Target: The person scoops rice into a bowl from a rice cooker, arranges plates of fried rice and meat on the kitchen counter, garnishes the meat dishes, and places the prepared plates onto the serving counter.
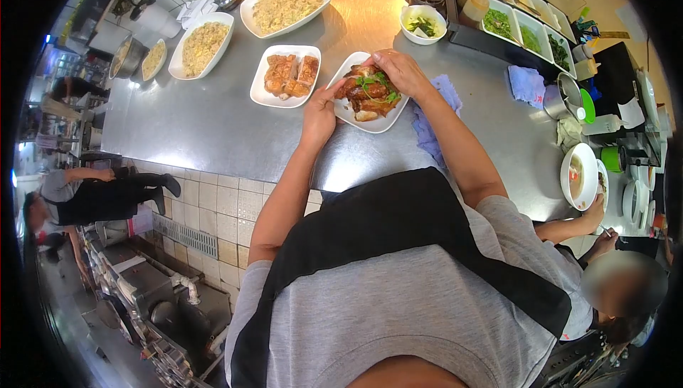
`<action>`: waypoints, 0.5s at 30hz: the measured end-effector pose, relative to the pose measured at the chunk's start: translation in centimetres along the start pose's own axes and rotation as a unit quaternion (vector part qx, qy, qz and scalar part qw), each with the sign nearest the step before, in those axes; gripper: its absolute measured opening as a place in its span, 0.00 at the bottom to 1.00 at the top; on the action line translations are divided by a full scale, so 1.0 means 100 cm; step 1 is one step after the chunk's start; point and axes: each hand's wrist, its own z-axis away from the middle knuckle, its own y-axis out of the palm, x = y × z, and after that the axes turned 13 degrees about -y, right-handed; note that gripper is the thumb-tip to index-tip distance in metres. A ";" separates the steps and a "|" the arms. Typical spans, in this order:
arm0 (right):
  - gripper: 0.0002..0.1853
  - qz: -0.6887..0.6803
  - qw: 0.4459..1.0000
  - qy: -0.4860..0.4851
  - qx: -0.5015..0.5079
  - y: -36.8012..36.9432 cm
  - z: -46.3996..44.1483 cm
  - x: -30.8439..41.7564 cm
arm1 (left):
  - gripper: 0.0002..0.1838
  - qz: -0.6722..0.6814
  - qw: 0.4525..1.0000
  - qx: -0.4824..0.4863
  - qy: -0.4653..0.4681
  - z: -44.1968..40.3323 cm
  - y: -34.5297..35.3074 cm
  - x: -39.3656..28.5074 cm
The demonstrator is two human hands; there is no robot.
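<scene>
No text, label, brand or number legible. Red marks on blue cloth (525,83) and on co-worker's grey shirt (569,294): too small to read.

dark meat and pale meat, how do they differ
The dark meat is deep brown and glossy, while the pale meat is golden orange.
The dark meat has green leaves on top; the pale meat shows none.
The dark meat's plate has the left hand and right hand at it, while the pale meat's plate has no hand on it.
Both plates are white.
</scene>
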 end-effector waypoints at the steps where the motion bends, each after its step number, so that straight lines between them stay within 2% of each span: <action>1: 0.25 0.004 1.000 0.002 -0.004 0.001 0.000 0.000 | 0.28 -0.006 1.000 -0.001 0.005 -0.002 0.000 0.003; 5: 0.25 0.017 1.000 0.001 -0.007 0.002 0.001 -0.004 | 0.28 -0.022 1.000 0.003 0.003 -0.001 0.000 -0.001; 8: 0.25 0.020 1.000 0.000 0.003 0.001 0.001 -0.005 | 0.29 0.019 1.000 0.009 -0.005 0.001 0.001 -0.004; 12: 0.24 0.018 1.000 0.019 0.005 0.002 0.001 -0.005 | 0.31 0.036 0.998 0.020 -0.046 0.000 -0.002 -0.006; 15: 0.23 -0.020 0.999 0.027 -0.023 0.001 0.002 -0.004 | 0.33 0.053 0.997 0.009 -0.051 0.002 -0.003 -0.008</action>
